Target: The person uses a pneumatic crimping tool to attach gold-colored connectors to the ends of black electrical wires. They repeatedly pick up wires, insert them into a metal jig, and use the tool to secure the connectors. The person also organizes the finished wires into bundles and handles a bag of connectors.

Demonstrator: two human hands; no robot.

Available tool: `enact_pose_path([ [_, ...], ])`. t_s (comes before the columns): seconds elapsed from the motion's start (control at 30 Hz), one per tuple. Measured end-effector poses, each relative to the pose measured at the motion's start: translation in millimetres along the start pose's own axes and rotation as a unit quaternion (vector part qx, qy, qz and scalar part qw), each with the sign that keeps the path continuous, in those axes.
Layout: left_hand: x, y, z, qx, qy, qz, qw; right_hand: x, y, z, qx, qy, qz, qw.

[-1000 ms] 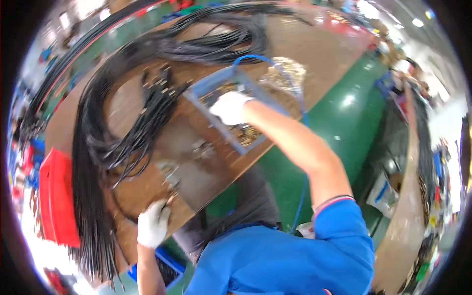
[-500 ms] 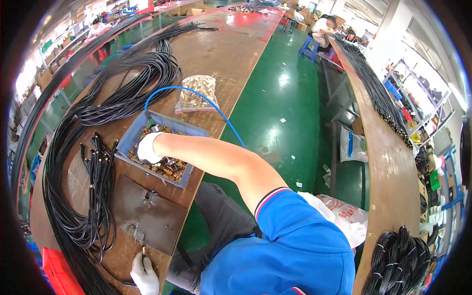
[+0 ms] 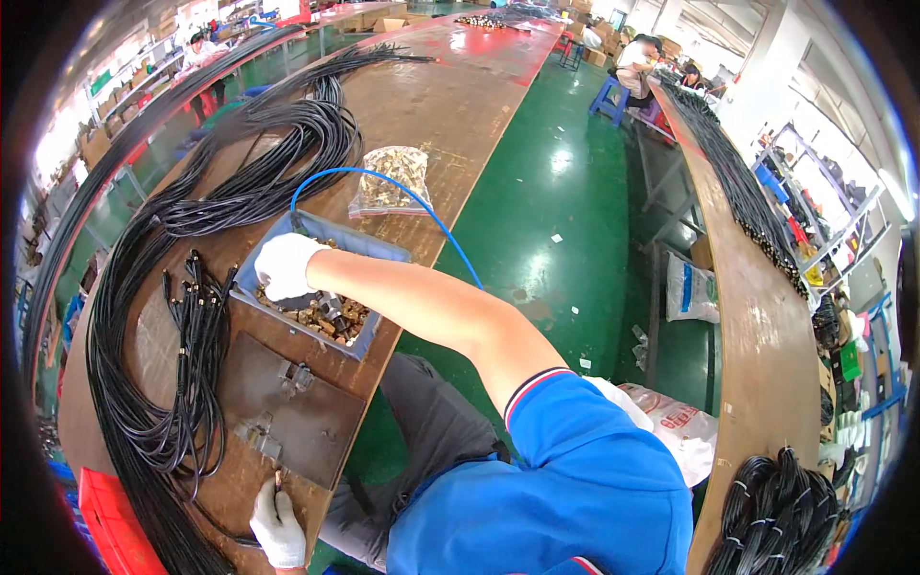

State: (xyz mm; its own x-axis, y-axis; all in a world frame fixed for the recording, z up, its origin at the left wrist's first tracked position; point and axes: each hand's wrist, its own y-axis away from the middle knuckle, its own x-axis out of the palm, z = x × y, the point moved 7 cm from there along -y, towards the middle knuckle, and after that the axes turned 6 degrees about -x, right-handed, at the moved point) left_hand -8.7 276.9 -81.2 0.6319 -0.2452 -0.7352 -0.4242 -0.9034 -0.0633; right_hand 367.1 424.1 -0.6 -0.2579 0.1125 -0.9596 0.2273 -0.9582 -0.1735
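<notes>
Right hand at tool in blue bin, left hand pinching small metal piece

Landmark: the blue bin (image 3: 364,240) on the table (image 3: 460,105). Right hand (image 3: 286,266), white glove, is over the bin's left end, on top of a dark tool (image 3: 331,307) that lies among brass-coloured pieces (image 3: 356,314) inside. Looks like a hold on the tool, but the back of the glove hides the fingers; can't tell how far they're closed. Blue hose (image 3: 446,230) rises from the bin's back left corner, arcs over its back wall, then drops away to its right.

Left hand (image 3: 278,532), also gloved, is well apart from the bin, on the wearer's side. Fingers narrow, pinching a small metal piece (image 3: 278,479); a black cable runs in under that hand, join not visible. Piece sits just past the near edge of the metal plate (image 3: 326,422), which lies between bin and left hand and carries two small metal fixtures (image 3: 259,436).

Also: bag of brass-coloured bits (image 3: 395,177) behind the bin; cable ends with connectors (image 3: 196,307) left of it; big black cable bundle (image 3: 125,335) farther left; red box (image 3: 115,522) beyond that, toward the wearer.

Step in hand, my read: handling the tool at the bin while the left steadies the piece. Next move calls for a firm grip, a lift clear of the bin's rim, hose kept from snagging, left pinch unchanged.
</notes>
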Motion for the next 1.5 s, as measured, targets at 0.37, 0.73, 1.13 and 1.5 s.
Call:
enact_pose_path([
  [0.37, -3, -5, 2, 0.032, 0.005, -0.008, 0.999, 52, 68, 100, 0.089, -0.84, -0.056, 0.532],
  [0.73, -5, -9, -17, 0.053, 0.024, 0.004, 0.998, 105, 76, 151, 0.11, -0.858, 0.044, 0.499],
  [1.13, -16, -25, -28, 0.073, 0.0, -0.042, 0.996, 130, 89, 161, 0.164, -0.841, 0.026, 0.515],
  [1.5, -23, -16, -8, 0.053, 0.013, -0.077, 0.996, 159, 91, 185, 0.202, -0.846, 0.07, 0.488],
])
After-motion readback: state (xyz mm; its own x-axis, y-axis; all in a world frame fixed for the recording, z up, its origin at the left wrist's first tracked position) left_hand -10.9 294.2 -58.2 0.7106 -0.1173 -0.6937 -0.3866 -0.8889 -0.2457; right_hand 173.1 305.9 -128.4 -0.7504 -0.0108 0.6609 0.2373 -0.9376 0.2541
